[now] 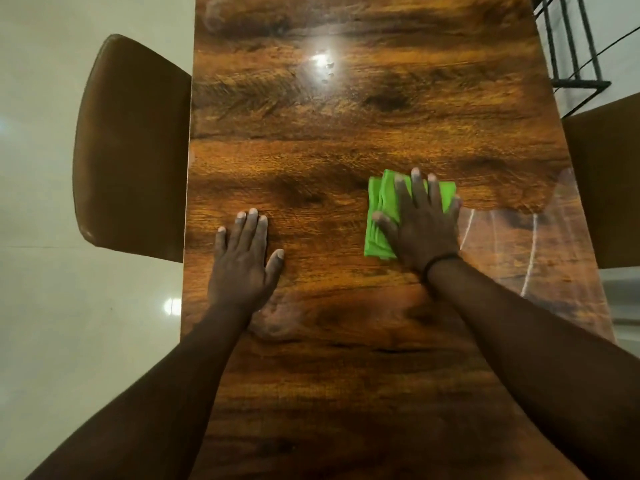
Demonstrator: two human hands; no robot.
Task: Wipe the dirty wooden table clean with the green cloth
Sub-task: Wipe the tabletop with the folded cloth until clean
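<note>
Hands: your right hand (424, 230) presses flat, fingers spread, on the green cloth (381, 220); your left hand (242, 263) lies open on the bench (329, 133).
Smears: whitish, right of the cloth.

Right hand (424, 225) sits flat on the cloth (379, 216), right side of the table (346, 116). Left hand (244, 259) lies flat on the table, well left of it. Chairs (128, 147) on both sides.

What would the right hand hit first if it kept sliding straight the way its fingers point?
Nothing, as far as shown: ahead of the right hand and cloth lies bare table. The shiny wet spot sits left of that line.
</note>
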